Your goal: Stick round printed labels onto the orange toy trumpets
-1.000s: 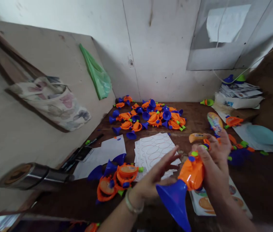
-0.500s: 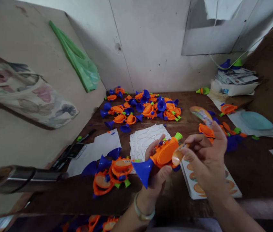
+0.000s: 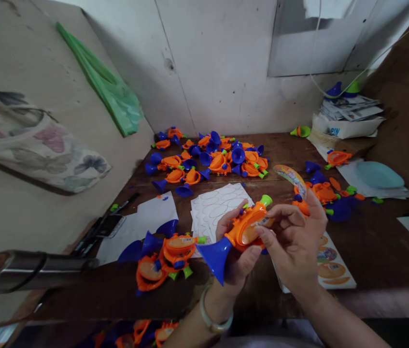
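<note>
My left hand (image 3: 240,268) is wrapped round an orange toy trumpet (image 3: 238,232) with a blue bell and a lime-green mouthpiece, the bell towards me. Between thumb and finger, my right hand (image 3: 294,241) pinches one end of an oval orange sticker (image 3: 250,233), which lies against the trumpet's flat oval side. A second, colourful oval sticker (image 3: 291,178) clings to a raised fingertip of the same hand and sticks up from it. Partly hidden under my right hand is a stack of sticker sheets (image 3: 334,270). Left of my hands lie several trumpets (image 3: 178,246) bearing oval stickers.
A heap of trumpets (image 3: 218,159) covers the back of the table. Used backing sheets (image 3: 218,205) lie before it. Loose trumpet parts (image 3: 323,193) and a light-blue lid-like piece (image 3: 380,175) are at right. A metal flask (image 3: 45,270) lies at left, near black pens (image 3: 91,237).
My right hand has moved left and brought the pinched sticker from beside the trumpet onto its flat side. The view has shifted slightly. My left hand keeps its hold.
</note>
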A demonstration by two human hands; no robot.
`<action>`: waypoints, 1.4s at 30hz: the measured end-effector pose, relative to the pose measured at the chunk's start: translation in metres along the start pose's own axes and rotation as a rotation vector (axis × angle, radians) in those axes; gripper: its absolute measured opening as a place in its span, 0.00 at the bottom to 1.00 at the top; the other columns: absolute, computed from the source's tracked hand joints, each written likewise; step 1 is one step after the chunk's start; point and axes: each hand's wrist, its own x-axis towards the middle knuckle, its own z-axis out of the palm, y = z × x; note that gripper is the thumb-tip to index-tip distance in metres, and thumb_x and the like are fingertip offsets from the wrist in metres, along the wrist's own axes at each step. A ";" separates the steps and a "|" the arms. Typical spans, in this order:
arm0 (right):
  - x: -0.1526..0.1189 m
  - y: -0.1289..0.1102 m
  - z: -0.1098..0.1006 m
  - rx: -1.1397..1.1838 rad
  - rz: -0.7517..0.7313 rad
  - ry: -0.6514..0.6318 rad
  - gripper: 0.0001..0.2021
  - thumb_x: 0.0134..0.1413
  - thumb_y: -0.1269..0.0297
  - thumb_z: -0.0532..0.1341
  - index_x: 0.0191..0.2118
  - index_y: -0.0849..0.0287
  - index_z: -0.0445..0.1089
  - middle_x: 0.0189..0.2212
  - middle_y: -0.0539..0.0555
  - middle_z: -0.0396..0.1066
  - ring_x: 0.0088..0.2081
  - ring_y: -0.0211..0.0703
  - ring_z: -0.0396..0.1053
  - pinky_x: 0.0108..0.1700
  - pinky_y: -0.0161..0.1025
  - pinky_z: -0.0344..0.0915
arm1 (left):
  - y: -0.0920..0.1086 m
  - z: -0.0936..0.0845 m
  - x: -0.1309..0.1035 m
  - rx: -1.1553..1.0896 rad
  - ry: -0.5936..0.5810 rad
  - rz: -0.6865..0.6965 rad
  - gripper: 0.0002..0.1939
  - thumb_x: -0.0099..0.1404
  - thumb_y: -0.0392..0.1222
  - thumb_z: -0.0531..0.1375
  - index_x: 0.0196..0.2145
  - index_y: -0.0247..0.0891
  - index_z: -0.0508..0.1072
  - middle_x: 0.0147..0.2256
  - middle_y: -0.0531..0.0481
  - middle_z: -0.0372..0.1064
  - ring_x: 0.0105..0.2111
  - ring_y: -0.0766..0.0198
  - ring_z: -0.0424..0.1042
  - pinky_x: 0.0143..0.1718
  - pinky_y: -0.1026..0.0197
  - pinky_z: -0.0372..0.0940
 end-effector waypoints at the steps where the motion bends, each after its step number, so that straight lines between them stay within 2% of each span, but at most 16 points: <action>1: 0.000 0.000 0.000 0.000 0.000 0.000 0.42 0.62 0.74 0.70 0.73 0.37 0.52 0.43 0.46 0.74 0.37 0.39 0.79 0.38 0.36 0.82 | 0.000 0.000 0.000 0.015 0.005 0.002 0.38 0.57 0.63 0.78 0.58 0.49 0.72 0.63 0.39 0.76 0.58 0.42 0.81 0.61 0.40 0.75; 10: -0.001 0.004 0.000 -0.019 0.005 0.009 0.41 0.63 0.73 0.69 0.73 0.40 0.51 0.43 0.48 0.74 0.37 0.40 0.79 0.36 0.36 0.81 | -0.008 0.000 -0.002 0.043 0.062 -0.029 0.34 0.61 0.63 0.75 0.58 0.49 0.71 0.60 0.41 0.77 0.59 0.43 0.79 0.64 0.40 0.73; 17: 0.001 0.005 0.005 -0.062 -0.099 0.030 0.40 0.66 0.73 0.67 0.74 0.38 0.50 0.42 0.47 0.73 0.37 0.40 0.77 0.36 0.36 0.80 | -0.015 0.000 -0.002 0.061 0.095 -0.021 0.30 0.65 0.61 0.72 0.58 0.48 0.71 0.68 0.39 0.71 0.66 0.42 0.73 0.69 0.39 0.68; 18: 0.003 0.005 0.005 -0.090 -0.136 0.045 0.38 0.67 0.72 0.66 0.74 0.39 0.52 0.41 0.47 0.73 0.36 0.41 0.77 0.36 0.38 0.80 | -0.016 0.000 -0.002 0.059 0.101 -0.015 0.30 0.65 0.61 0.72 0.58 0.48 0.71 0.68 0.39 0.70 0.66 0.42 0.74 0.69 0.39 0.68; 20: 0.007 0.004 0.002 -0.196 -0.196 0.058 0.26 0.69 0.69 0.65 0.67 0.43 0.62 0.37 0.48 0.73 0.35 0.43 0.76 0.38 0.43 0.81 | -0.016 0.000 -0.002 0.063 0.109 0.009 0.29 0.65 0.60 0.73 0.58 0.48 0.71 0.68 0.39 0.70 0.66 0.42 0.74 0.69 0.39 0.68; 22: 0.011 0.003 -0.002 -0.332 -0.200 0.054 0.09 0.69 0.66 0.65 0.51 0.48 0.73 0.38 0.52 0.74 0.37 0.47 0.77 0.39 0.48 0.81 | -0.015 -0.001 -0.003 0.065 0.108 0.050 0.28 0.66 0.59 0.72 0.57 0.48 0.72 0.68 0.41 0.71 0.66 0.42 0.74 0.69 0.39 0.68; 23: 0.013 0.003 -0.004 -0.387 -0.180 0.050 0.01 0.69 0.64 0.66 0.44 0.50 0.75 0.41 0.54 0.75 0.39 0.48 0.78 0.40 0.48 0.81 | -0.015 -0.001 -0.003 0.065 0.100 0.068 0.27 0.66 0.58 0.72 0.57 0.49 0.72 0.68 0.42 0.71 0.66 0.42 0.73 0.70 0.39 0.67; 24: 0.014 0.004 -0.006 -0.413 -0.151 0.043 0.02 0.69 0.62 0.66 0.41 0.51 0.75 0.43 0.56 0.75 0.42 0.49 0.78 0.40 0.48 0.80 | -0.014 -0.002 -0.003 0.066 0.090 0.083 0.26 0.67 0.57 0.72 0.57 0.49 0.73 0.68 0.43 0.72 0.67 0.42 0.73 0.70 0.39 0.67; 25: 0.014 0.004 -0.008 -0.406 -0.121 0.037 0.01 0.69 0.62 0.67 0.43 0.50 0.75 0.45 0.57 0.76 0.43 0.50 0.78 0.39 0.47 0.80 | -0.013 -0.002 -0.003 0.063 0.081 0.093 0.25 0.67 0.57 0.72 0.57 0.50 0.73 0.67 0.44 0.72 0.67 0.43 0.72 0.70 0.39 0.66; 27: 0.015 0.006 -0.008 -0.314 -0.059 0.019 0.14 0.70 0.62 0.67 0.58 0.48 0.71 0.41 0.53 0.76 0.40 0.48 0.79 0.37 0.45 0.79 | -0.013 -0.003 -0.003 0.052 0.079 0.099 0.25 0.66 0.56 0.73 0.57 0.51 0.74 0.66 0.45 0.73 0.66 0.43 0.73 0.70 0.40 0.67; 30: 0.014 0.008 -0.006 -0.178 -0.004 -0.002 0.34 0.70 0.64 0.67 0.74 0.45 0.52 0.32 0.45 0.74 0.33 0.46 0.78 0.34 0.45 0.78 | -0.014 -0.003 -0.003 0.042 0.092 0.124 0.25 0.65 0.56 0.74 0.56 0.51 0.77 0.64 0.45 0.75 0.63 0.45 0.76 0.67 0.42 0.70; 34: 0.012 0.008 -0.003 -0.171 0.011 -0.021 0.36 0.70 0.64 0.66 0.74 0.45 0.49 0.34 0.46 0.74 0.34 0.47 0.79 0.35 0.46 0.78 | -0.015 -0.001 -0.002 0.010 0.090 0.180 0.23 0.66 0.53 0.74 0.56 0.50 0.79 0.62 0.45 0.77 0.60 0.48 0.79 0.64 0.46 0.73; 36: 0.012 0.009 -0.004 -0.237 -0.002 -0.024 0.32 0.71 0.62 0.66 0.73 0.44 0.53 0.42 0.52 0.76 0.32 0.45 0.77 0.34 0.46 0.77 | -0.014 0.001 -0.001 -0.013 0.098 0.161 0.22 0.65 0.51 0.74 0.55 0.51 0.79 0.61 0.45 0.78 0.60 0.49 0.80 0.63 0.48 0.73; 38: 0.015 0.012 -0.007 -0.326 -0.051 -0.002 0.30 0.70 0.60 0.67 0.72 0.43 0.57 0.58 0.60 0.71 0.33 0.43 0.76 0.33 0.46 0.77 | -0.010 0.002 -0.001 -0.049 0.119 0.126 0.22 0.63 0.50 0.76 0.54 0.50 0.80 0.59 0.46 0.80 0.57 0.50 0.81 0.60 0.50 0.76; 40: 0.021 0.019 -0.010 -0.380 -0.128 0.065 0.37 0.66 0.57 0.70 0.74 0.40 0.54 0.71 0.63 0.58 0.43 0.48 0.77 0.34 0.47 0.77 | -0.006 0.002 0.001 -0.115 0.125 0.076 0.25 0.61 0.50 0.77 0.54 0.51 0.80 0.57 0.45 0.82 0.55 0.50 0.83 0.56 0.52 0.78; 42: 0.027 0.026 -0.015 -0.346 -0.153 0.124 0.44 0.64 0.54 0.72 0.77 0.36 0.47 0.75 0.62 0.51 0.56 0.56 0.74 0.39 0.48 0.78 | -0.002 0.003 0.003 -0.188 0.100 0.005 0.27 0.59 0.50 0.78 0.55 0.53 0.79 0.58 0.45 0.82 0.55 0.48 0.83 0.54 0.50 0.80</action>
